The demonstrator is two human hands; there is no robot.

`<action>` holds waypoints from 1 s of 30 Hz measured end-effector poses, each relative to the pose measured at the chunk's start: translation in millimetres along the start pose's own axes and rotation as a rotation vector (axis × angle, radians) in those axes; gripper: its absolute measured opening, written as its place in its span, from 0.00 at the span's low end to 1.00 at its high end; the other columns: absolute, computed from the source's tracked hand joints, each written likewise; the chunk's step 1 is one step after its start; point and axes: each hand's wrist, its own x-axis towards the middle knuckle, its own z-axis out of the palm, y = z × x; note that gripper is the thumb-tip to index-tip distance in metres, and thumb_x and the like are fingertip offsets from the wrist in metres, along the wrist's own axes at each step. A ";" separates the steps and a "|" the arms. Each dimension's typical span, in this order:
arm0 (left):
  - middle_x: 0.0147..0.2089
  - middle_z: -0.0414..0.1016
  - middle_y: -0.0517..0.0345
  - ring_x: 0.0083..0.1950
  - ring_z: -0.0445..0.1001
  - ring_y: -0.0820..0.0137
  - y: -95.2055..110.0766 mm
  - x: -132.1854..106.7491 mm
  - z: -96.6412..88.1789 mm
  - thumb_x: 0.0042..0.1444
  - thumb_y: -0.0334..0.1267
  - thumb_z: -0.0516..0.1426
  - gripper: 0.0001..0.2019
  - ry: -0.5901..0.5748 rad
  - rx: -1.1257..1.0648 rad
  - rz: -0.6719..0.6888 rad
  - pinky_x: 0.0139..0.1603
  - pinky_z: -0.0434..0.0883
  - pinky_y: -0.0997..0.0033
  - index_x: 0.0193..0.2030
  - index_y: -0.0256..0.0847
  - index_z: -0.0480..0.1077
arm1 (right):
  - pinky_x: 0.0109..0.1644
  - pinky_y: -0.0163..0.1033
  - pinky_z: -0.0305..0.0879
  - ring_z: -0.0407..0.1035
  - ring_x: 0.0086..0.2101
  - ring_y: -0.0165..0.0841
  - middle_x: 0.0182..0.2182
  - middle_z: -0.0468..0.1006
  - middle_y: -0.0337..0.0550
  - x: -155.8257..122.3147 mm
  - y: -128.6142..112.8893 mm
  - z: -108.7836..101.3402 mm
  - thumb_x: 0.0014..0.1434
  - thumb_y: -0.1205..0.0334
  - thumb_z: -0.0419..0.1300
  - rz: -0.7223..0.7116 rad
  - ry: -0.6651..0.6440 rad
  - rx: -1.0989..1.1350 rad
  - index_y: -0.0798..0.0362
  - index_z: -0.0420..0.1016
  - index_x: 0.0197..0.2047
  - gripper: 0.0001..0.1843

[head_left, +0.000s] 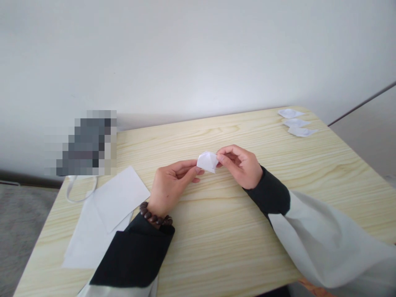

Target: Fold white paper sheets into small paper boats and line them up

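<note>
A small piece of folded white paper (207,161) is held up between my two hands, above the middle of the table. My left hand (175,181) pinches its left edge between thumb and fingers; a dark bead bracelet circles that wrist. On the paper's right corner, my right hand (239,165) closes with thumb and forefinger. Creases and a flap show on the side facing me. Three folded white paper pieces (301,131), pointed at one end, lie in a row at the table's far right corner.
Flat white sheets of paper (120,198) lie overlapping on the left of the wood-grain table (198,247). Behind them, a blurred-out dark object (83,144) stands with a white cable loop (81,201) at its foot. A white wall (198,62) borders the far edge.
</note>
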 end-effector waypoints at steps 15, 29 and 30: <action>0.36 0.81 0.51 0.38 0.80 0.64 0.3 0.3 -1.3 0.50 0.43 0.63 0.15 -0.006 -0.121 -0.085 0.40 0.78 0.70 0.41 0.36 0.77 | 0.36 0.37 0.73 0.75 0.30 0.31 0.30 0.77 0.42 0.2 0.8 0.4 0.58 0.51 0.58 -0.020 -0.022 -0.056 0.53 0.68 0.35 0.12; 0.35 0.81 0.50 0.37 0.80 0.65 3.7 0.9 -1.9 0.48 0.46 0.64 0.16 0.001 -0.091 -0.127 0.40 0.78 0.70 0.39 0.35 0.77 | 0.35 0.35 0.72 0.75 0.29 0.30 0.30 0.78 0.43 -1.0 -4.4 0.2 0.59 0.58 0.58 -0.073 -0.020 -0.161 0.54 0.70 0.34 0.08; 0.35 0.81 0.51 0.37 0.80 0.65 3.2 1.0 -2.1 0.49 0.45 0.64 0.16 0.001 -0.094 -0.130 0.40 0.78 0.70 0.39 0.35 0.77 | 0.35 0.35 0.72 0.75 0.29 0.30 0.31 0.78 0.43 -1.0 -4.2 0.3 0.59 0.58 0.58 -0.073 -0.023 -0.161 0.54 0.70 0.34 0.08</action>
